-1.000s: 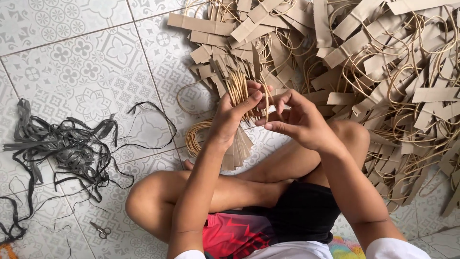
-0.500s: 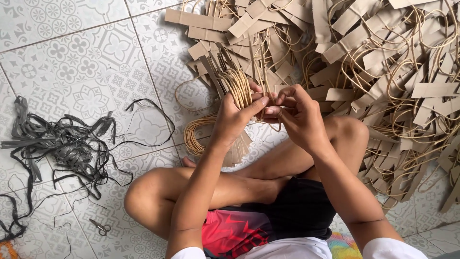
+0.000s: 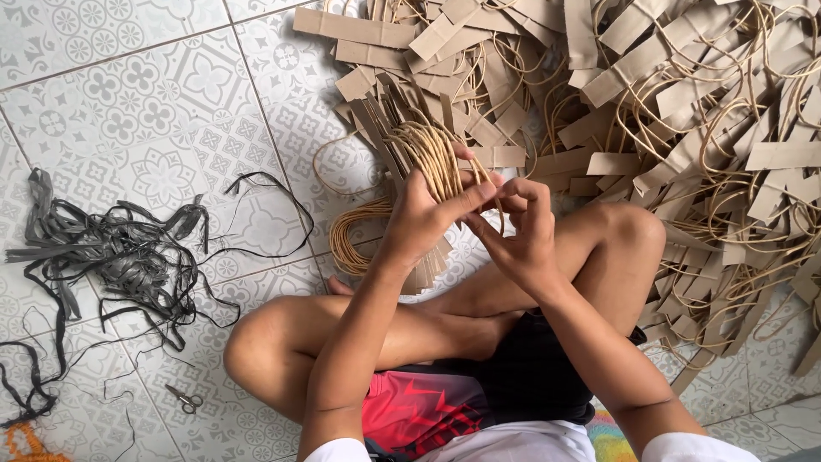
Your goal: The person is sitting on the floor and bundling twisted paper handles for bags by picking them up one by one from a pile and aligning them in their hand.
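I sit cross-legged on a patterned tile floor. My left hand is closed around a bundle of tan cord loops with brown paper strips, held upright above my knees. The strips fan out below that hand. My right hand meets the bundle from the right, its fingers pinching the cords near my left thumb. A coil of tan cord lies on the floor just left of my left wrist.
A large heap of brown paper strips and tan cord handles covers the floor ahead and to the right. A tangle of black straps lies to the left. Small scissors rest on the tiles near my left knee.
My hands have drawn closer together and lifted slightly. The right hand's fingers now close on the cords beside the left thumb.
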